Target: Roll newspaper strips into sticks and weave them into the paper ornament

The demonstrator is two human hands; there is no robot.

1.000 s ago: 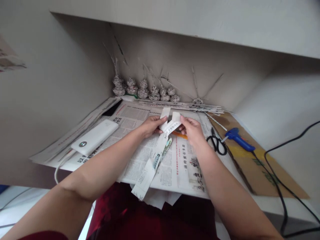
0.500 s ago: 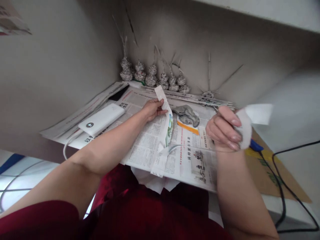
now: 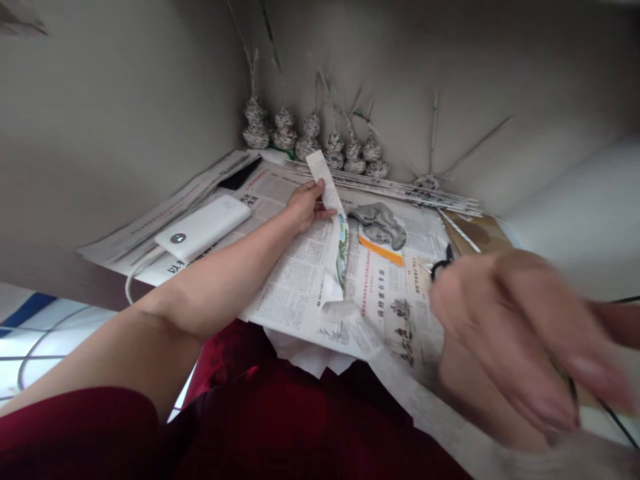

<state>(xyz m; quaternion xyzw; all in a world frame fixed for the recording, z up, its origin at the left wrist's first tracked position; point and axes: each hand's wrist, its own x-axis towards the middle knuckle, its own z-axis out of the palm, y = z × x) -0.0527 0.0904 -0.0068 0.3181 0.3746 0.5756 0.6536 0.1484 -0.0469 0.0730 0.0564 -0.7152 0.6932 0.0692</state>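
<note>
My left hand (image 3: 309, 205) pinches a narrow printed paper strip (image 3: 327, 193) between thumb and fingers, its upper end sticking up past them. The strip hangs over the newspaper, with a green and blue printed patch and a fold lower down. A pale stretch of paper strip (image 3: 425, 393) runs from that fold across the table's front edge to the lower right. There my right hand (image 3: 510, 327), smeared by motion, has its fingers curled at the strip's far end. Scissors (image 3: 441, 267) lie partly hidden behind the right hand. A crumpled grey cloth-like piece (image 3: 383, 225) rests between the hands.
Newspaper sheets (image 3: 280, 293) cover the table. A white power bank (image 3: 205, 227) with a cable lies at left. Several woven paper gourds (image 3: 257, 123) stand along the back wall, behind a row of thin paper sticks (image 3: 430, 195). Cardboard (image 3: 463, 233) lies at right.
My right hand has swung toward the camera and to the lower right, drawing the pale strip out with it. My left hand keeps its pinch. The view has shifted slightly.
</note>
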